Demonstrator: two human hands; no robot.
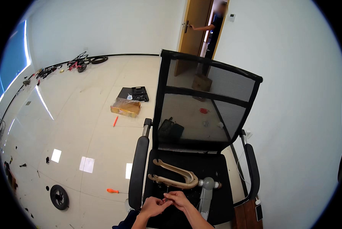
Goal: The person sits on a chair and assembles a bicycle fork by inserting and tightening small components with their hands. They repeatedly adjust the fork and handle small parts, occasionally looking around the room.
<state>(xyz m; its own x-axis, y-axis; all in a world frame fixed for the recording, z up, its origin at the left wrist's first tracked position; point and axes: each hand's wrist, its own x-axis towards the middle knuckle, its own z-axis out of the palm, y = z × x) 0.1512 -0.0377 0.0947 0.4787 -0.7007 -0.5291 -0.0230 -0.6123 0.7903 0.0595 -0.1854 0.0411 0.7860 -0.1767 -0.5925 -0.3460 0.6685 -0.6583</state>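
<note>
Over the front of a black chair seat [220,206], my two hands meet just below a tan bicycle fork [186,179]. The fork lies on its side, its two prongs toward the left, and its crown end meets a grey metal tube joint [206,191]. My right hand [178,199] is closed, thumb and fingers pinching a thin dark rod [167,189] that stands up beside the lower prong. Whether the rod touches the fork I cannot tell. My left hand [155,207] is closed too, its fingertips against the right hand's; what they grip is hidden.
Black armrests [139,171] flank the seat, with a mesh backrest [205,103] behind. On the floor at left lie an orange-handled screwdriver [113,191], a small wheel [59,197], an open box [126,108] and a tool case [139,94]. A person [216,30] stands at the door [194,28].
</note>
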